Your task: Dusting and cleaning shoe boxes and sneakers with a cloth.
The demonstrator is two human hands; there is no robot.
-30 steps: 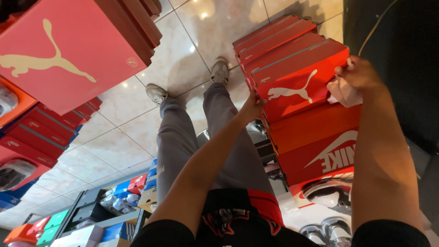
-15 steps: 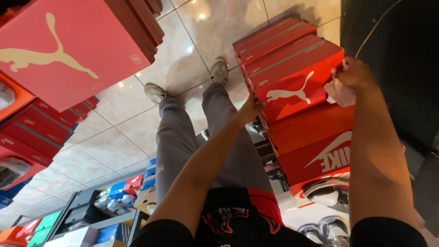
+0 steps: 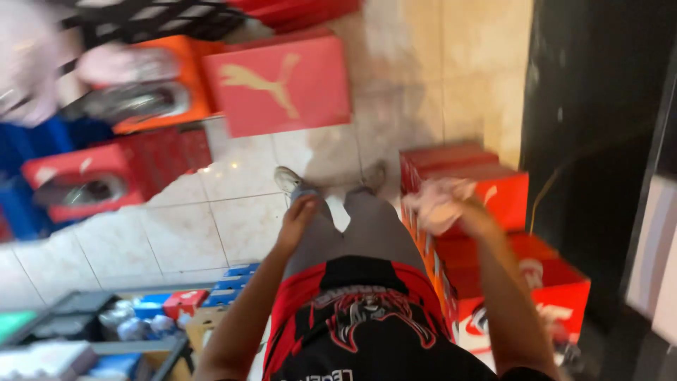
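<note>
Head view, blurred, crumpled pale cloth (image 3: 438, 201) bunched in the right hand (image 3: 462, 212) with fingers closed round it, above stacked red shoe boxes (image 3: 486, 190), left hand (image 3: 300, 215) empty, fingers loosely curled near grey trouser leg (image 3: 374, 226), pale tiled floor (image 3: 197, 226) below.

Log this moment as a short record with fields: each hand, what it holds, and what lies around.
left hand: empty as far as shows, fingers loose, over the left thigh
right hand: grip closed on crumpled pale paper
beside right hand: stack of red and orange shoe boxes against a dark wall
farther off: red shoe box lid on the tiled floor; open boxes with shoes at left
image quality: motion blur, fine detail unclear
</note>
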